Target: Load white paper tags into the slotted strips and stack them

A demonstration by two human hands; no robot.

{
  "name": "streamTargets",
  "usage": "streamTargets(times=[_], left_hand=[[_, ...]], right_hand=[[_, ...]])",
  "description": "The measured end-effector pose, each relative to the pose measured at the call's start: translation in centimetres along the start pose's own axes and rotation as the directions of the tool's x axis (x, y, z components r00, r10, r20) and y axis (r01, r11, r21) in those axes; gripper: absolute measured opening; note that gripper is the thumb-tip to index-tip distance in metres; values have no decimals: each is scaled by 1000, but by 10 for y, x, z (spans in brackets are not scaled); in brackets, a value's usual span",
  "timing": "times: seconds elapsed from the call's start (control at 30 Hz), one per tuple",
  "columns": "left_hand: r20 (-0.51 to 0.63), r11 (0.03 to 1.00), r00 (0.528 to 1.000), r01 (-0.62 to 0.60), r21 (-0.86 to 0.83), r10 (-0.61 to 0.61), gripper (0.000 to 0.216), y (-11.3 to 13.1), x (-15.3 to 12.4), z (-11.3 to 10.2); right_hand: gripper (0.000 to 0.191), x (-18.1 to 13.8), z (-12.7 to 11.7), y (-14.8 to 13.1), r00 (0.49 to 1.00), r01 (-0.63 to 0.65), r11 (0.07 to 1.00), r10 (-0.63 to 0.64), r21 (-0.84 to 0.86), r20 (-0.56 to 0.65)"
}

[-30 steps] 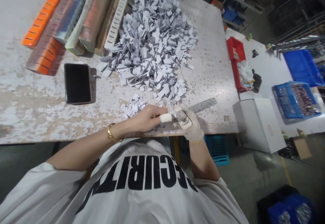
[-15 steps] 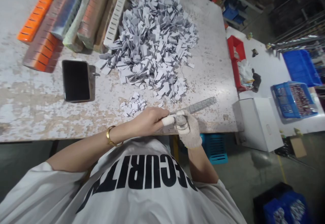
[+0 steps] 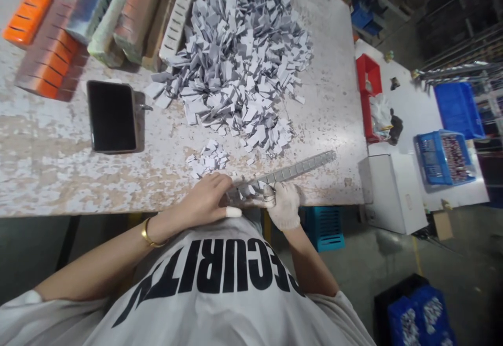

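The bare left hand (image 3: 202,202) clamps its fingers on a metal strip (image 3: 298,169), steadying it. The gloved right hand (image 3: 285,207) grips it too, near small white tags (image 3: 206,160).

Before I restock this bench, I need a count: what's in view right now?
Work table: one, white with worn paint, centre
Grey slotted strip: one, grey, near table edge
Folded tabs: large pile, pale grey, mid-table
Small tab heap: one, pale grey, just beyond the strip
Phone: one, black, left of the pile
Long bars: about six, orange, silver, pale, far side of table
Red tray: one, red, right of table
Blue crates: three, blue, right and lower right
Teal crate: one, teal, below table edge
White box: one, white, right of table
Shirt: one, white with black lettering, worn
Left hand: one, bare, gold bangle, at the strip's near end
Right hand: one, white knit glove, gripping the strip
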State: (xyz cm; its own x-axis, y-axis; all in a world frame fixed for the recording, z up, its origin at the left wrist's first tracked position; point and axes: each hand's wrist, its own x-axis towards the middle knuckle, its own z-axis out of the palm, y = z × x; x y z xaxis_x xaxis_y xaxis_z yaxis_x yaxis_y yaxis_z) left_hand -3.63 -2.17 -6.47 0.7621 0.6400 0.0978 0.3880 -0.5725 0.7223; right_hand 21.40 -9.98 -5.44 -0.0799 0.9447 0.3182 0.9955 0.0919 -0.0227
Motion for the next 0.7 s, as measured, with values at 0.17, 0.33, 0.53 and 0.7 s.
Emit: streamTargets(times=[0.17, 0.33, 0.53, 0.7], left_hand=[[-17, 977, 998, -48, 210, 52, 26, -11, -14, 27], [-49, 972, 995, -74, 224, 87, 15, -15, -13, 30], [-113, 979, 988, -85, 184, 107, 11, -17, -12, 30], [-118, 976, 983, -115, 185, 138, 15, -19, -10, 33]], right_hand=[[40, 4, 2, -5, 997, 51, 986, -42, -160, 59], [41, 12, -5, -9, 973, 51, 966, 9, -255, 230], [36, 22, -8, -12, 912, 17, 966, 91, -257, 400], [22, 31, -3, -8, 861, 16, 980, 87, -198, 500]])
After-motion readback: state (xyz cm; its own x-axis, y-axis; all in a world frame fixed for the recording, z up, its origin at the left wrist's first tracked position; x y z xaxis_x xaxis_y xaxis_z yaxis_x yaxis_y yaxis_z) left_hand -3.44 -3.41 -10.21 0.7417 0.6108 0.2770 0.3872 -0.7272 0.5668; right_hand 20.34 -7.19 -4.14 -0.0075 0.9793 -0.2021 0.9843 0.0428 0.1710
